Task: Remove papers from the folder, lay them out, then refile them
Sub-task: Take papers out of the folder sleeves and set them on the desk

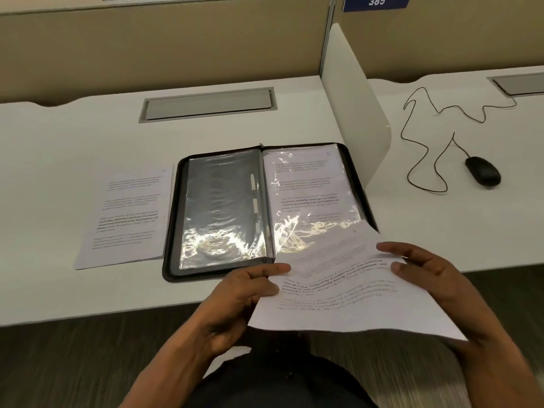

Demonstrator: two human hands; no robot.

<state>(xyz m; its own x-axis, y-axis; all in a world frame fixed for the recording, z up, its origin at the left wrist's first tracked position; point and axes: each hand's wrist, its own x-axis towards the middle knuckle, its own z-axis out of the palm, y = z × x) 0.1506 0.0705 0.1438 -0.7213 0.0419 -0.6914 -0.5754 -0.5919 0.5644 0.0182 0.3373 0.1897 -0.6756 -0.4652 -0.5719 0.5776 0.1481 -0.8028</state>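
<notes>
A black zip folder (173, 219) lies open on the white desk (59, 160). Its left clear sleeve (220, 201) is empty, and its right sleeve (309, 189) shows a printed page inside. One printed sheet (129, 213) lies flat on the desk left of the folder. I hold another printed sheet (347, 290) above the desk's front edge, over the folder's lower right corner. My left hand (241, 301) grips this sheet's left edge. My right hand (426, 275) grips its right edge.
A white divider panel (353, 98) stands just right of the folder. Beyond it a black wired mouse (482, 170) lies with its cable looped on the neighbouring desk. A grey cable hatch (209, 104) sits behind the folder. A beige partition wall (147, 48) closes the back.
</notes>
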